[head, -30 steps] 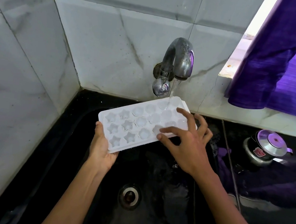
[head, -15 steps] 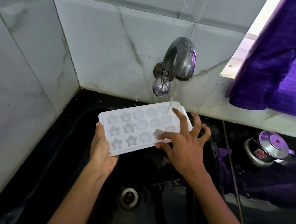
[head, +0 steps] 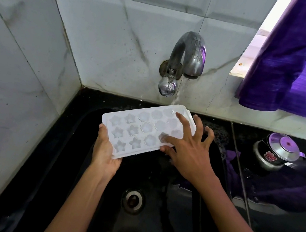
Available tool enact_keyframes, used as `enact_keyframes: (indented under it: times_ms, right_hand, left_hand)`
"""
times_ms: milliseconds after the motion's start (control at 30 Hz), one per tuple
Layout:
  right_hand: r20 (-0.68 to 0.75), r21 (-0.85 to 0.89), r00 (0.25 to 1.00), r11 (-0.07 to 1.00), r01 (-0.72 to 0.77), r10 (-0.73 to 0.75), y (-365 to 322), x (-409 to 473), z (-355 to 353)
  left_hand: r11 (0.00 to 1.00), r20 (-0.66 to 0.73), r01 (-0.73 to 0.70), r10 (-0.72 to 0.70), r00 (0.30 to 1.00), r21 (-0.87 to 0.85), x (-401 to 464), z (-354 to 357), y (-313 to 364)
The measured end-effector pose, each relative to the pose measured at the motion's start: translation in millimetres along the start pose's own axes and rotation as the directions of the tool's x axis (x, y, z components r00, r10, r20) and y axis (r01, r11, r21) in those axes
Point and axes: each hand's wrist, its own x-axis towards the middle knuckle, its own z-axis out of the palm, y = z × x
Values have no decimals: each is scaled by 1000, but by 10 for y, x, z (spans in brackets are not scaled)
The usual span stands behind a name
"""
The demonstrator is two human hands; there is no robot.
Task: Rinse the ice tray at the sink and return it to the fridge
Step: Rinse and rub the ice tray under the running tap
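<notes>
Over the black glossy sink basin (head: 66, 158), under the curved grey metal tap (head: 189, 55), I see the white plastic ice tray (head: 142, 130) held just above the bowl, tilted so its far right corner rises toward the spout. A thin stream of water (head: 178, 92) falls from the tap onto that far corner. The tray is rectangular with rounded corners and carries three rows of moulded cavities: star shapes at the left end, rounder flower shapes toward the right. The cavities look translucent and wet; I cannot tell whether any hold ice.

My left hand (head: 105, 153) grips the tray's near left corner, thumb up along the short edge and fingers curled beneath. My right hand (head: 189, 149) lies over the right end with fingers spread and bent, fingertips touching the cavities, thumb at the near long edge.

The round metal drain (head: 132, 200) sits below in the basin. On the dark desk to the right stands a steel pot with a lid (head: 275, 152), beneath a purple curtain (head: 302, 64).
</notes>
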Motion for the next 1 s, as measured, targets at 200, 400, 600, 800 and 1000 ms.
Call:
enact_keyframes:
  times_ms: [200, 400, 600, 800, 1000]
  right_hand:
    - [77, 106, 995, 992, -71, 63, 22, -19, -33]
    - [181, 135, 983, 990, -31, 6, 26, -188, -62]
    - [169, 118, 977, 982, -149, 128, 97, -155, -304]
    - [258, 263, 942, 923, -281, 213, 19, 44, -452]
    - [288, 62, 943, 980, -190, 165, -108, 254, -331]
  left_hand:
    - [999, 4, 31, -31, 1000, 40, 17, -54, -5]
    - [994, 36, 89, -91, 995, 58, -19, -56, -75]
    - [994, 35, 100, -102, 994, 50, -54, 13, -145]
    - [989, 55, 139, -142, 988, 58, -148, 144, -215]
    - [986, 97, 147, -154, 983, 75, -122, 210, -205]
